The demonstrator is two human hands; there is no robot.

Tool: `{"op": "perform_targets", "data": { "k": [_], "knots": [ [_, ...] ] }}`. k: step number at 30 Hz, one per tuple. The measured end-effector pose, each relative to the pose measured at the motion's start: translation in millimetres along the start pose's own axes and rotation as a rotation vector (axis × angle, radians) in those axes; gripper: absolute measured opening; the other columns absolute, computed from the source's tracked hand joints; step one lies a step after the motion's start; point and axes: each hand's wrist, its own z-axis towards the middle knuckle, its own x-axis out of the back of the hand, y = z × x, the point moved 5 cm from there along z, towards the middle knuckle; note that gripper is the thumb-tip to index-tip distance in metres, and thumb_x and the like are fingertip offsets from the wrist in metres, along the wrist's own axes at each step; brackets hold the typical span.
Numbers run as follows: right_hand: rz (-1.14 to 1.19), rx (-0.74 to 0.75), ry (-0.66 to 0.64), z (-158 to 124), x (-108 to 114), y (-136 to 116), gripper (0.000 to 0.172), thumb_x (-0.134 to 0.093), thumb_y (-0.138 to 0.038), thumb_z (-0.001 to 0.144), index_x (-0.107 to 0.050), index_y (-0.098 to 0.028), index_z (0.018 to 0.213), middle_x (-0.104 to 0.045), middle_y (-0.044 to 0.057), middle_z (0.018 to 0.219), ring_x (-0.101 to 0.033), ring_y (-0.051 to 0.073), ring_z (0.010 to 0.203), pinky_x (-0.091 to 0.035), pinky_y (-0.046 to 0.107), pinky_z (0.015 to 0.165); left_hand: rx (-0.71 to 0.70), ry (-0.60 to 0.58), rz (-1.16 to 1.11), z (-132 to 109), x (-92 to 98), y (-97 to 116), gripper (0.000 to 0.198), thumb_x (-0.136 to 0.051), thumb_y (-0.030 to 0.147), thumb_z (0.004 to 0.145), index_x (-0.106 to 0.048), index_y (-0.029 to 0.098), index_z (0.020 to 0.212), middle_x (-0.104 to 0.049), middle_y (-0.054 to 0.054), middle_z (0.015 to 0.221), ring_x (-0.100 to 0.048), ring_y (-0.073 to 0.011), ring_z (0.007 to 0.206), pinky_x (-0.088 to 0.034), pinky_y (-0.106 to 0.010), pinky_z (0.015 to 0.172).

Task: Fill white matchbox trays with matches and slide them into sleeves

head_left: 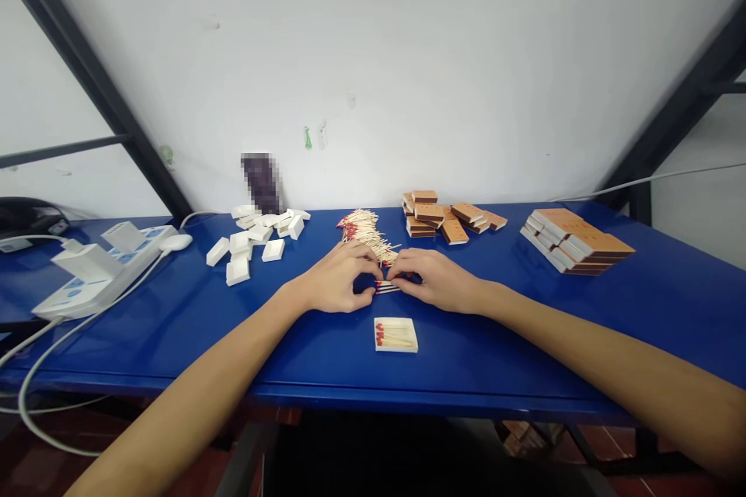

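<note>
Several red-tipped matches (387, 287) lie side by side on the blue table between my hands. At their heads is my left hand (343, 278), its thumb and curved forefinger apart. My right hand (437, 279) has its thumb and fingertips pinched together at the other end of these matches; the fingers partly hide them. Just beyond my fingertips spreads a loose pile of matches (364, 229). Nearer to me, a white matchbox tray (396, 350) lies flat with several matches in it, heads to the left.
Loose white trays (238, 270) are heaped at the back left. Orange-brown matchbox sleeves (428, 213) lie in a heap behind my right hand, with stacked matchboxes (574, 241) farther right. A white power strip (87, 287) with cables occupies the left side. A wall (408, 78) closes off the back.
</note>
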Motion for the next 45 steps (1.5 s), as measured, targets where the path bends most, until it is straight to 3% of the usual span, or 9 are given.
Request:
{"op": "perform_targets", "data": {
  "k": [11, 22, 37, 45],
  "knots": [
    [-0.001, -0.013, -0.002, -1, 4, -6, 0.017, -0.052, -0.021, 0.093, -0.068, -0.019, 0.097, -0.065, 0.006, 0.091, -0.058, 0.019, 0.088, -0.045, 0.033, 0.080, -0.003, -0.002, 0.007, 0, 0.9, 0, 0.022, -0.062, 0.025, 0.079, -0.069, 0.021, 0.099, -0.062, -0.004, 0.112, -0.054, -0.0235, 0.109, -0.036, -0.040, 0.101],
    [-0.077, -0.110, -0.057, -1, 4, 3, 0.022, -0.051, -0.006, 0.081, -0.067, -0.015, 0.093, -0.060, 0.005, 0.085, -0.056, 0.016, 0.072, -0.042, 0.027, 0.067, 0.020, -0.027, 0.018, 0, 3.4, 2, 0.021, -0.062, 0.030, 0.080, -0.071, 0.023, 0.097, -0.061, -0.005, 0.109, -0.053, -0.0256, 0.107, -0.037, -0.042, 0.095],
    [-0.071, -0.084, -0.066, -1, 5, -1, 0.019, -0.049, -0.009, 0.087, -0.066, -0.017, 0.090, -0.059, 0.004, 0.083, -0.056, 0.016, 0.075, -0.042, 0.027, 0.069, 0.001, -0.014, -0.003, 1, 3.3, 3, 0.018, -0.063, 0.030, 0.081, -0.072, 0.022, 0.095, -0.062, -0.004, 0.107, -0.054, -0.0240, 0.106, -0.037, -0.041, 0.099],
    [-0.071, -0.026, -0.079, -2, 6, -10, 0.013, -0.053, -0.023, 0.093, -0.064, -0.018, 0.088, -0.062, 0.003, 0.086, -0.058, 0.017, 0.079, -0.042, 0.029, 0.071, -0.019, -0.008, -0.018, 0, 2.9, 4, 0.018, -0.061, 0.030, 0.083, -0.072, 0.022, 0.095, -0.063, -0.005, 0.107, -0.054, -0.0245, 0.107, -0.038, -0.042, 0.099]
  ]
}}
